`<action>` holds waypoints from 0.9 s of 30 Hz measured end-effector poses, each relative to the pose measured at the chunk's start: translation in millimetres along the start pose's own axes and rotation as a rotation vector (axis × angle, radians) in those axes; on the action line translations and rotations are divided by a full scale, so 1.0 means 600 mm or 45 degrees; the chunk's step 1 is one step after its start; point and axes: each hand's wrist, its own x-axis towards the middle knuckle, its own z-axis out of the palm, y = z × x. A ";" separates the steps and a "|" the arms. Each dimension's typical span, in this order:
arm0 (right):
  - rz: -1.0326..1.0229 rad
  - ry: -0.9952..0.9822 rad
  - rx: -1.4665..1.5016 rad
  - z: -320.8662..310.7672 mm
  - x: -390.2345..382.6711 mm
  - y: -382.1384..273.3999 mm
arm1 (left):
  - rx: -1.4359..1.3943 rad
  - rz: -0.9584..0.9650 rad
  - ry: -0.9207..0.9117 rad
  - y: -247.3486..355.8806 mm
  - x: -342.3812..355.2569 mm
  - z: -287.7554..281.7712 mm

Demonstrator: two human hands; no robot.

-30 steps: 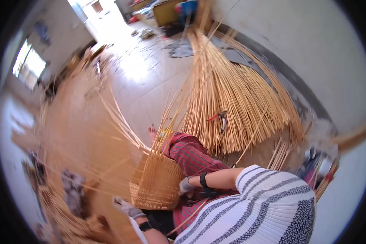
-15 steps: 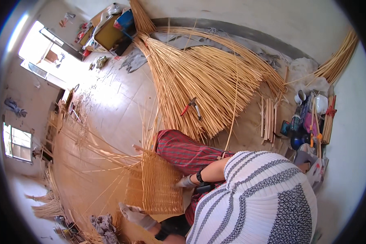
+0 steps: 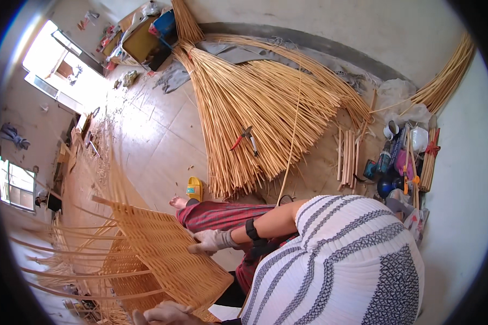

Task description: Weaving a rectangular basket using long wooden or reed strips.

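A partly woven wicker basket [image 3: 165,246] is tilted up at the lower left, its long loose rods fanning out leftward. One flat woven side faces me, and another woven wall shows behind it. My gloved right hand [image 3: 211,241], with a black band at the wrist, is closed on the basket's near edge. Low in the picture, my gloved left hand [image 3: 171,313] is beside the basket's bottom corner, partly cut off by the frame edge; its grip is unclear. My leg in red plaid cloth [image 3: 222,216] stretches out beyond the right hand.
A large fan of cane rods [image 3: 260,114] covers the floor ahead, with red-handled pruning shears [image 3: 245,142] on it. A yellow slipper [image 3: 194,188] lies near my bare foot. Short sticks [image 3: 350,157], a blue ball-like object [image 3: 385,186] and bags are at right.
The basket has swung left and tilted up, its rods sweeping in a blur. My right hand has moved left onto its edge; my left hand has gone lower. The slipper and my foot are uncovered.
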 end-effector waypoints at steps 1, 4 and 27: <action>-0.087 -0.039 -0.010 -0.010 0.002 -0.008 | -0.002 0.017 -0.035 0.002 0.005 0.009; -0.298 0.226 -0.248 -0.045 -0.001 -0.019 | -0.017 0.058 -0.155 -0.012 0.014 0.032; -1.028 0.051 -0.033 -0.063 0.029 -0.339 | 2.006 0.170 0.850 -0.017 -0.039 -0.288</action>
